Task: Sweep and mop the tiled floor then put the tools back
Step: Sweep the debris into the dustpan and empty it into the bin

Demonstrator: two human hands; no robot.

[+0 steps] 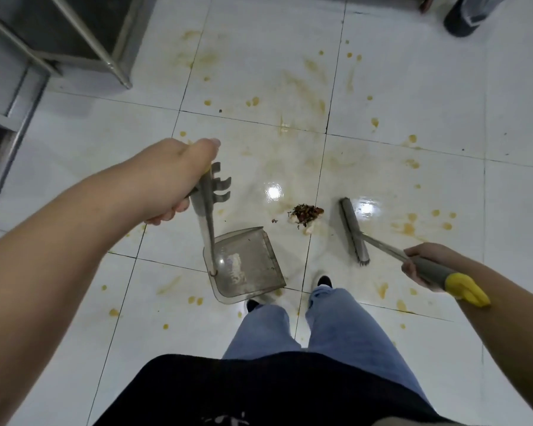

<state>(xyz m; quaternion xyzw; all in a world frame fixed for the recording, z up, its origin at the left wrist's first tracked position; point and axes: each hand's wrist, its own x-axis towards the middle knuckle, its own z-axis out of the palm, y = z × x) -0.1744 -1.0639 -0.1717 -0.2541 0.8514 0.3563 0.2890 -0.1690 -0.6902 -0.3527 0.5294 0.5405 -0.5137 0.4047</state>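
My left hand (170,182) grips the top of the long grey handle of a dustpan (246,262), whose translucent grey tray sits on the white tiled floor (413,96) just in front of my feet. My right hand (425,265) holds the grey, yellow-tipped handle of a broom (354,230). The broom's narrow grey head rests on the floor to the right of a small pile of brown and white debris (305,215). The pile lies between the dustpan's open edge and the broom head. Orange-brown stains and smears cover the tiles.
A stainless-steel table frame (86,38) with legs stands at the upper left. A dark round object (462,20) stands at the top right corner. My legs in blue jeans and my dark shoes (324,281) are right behind the dustpan.
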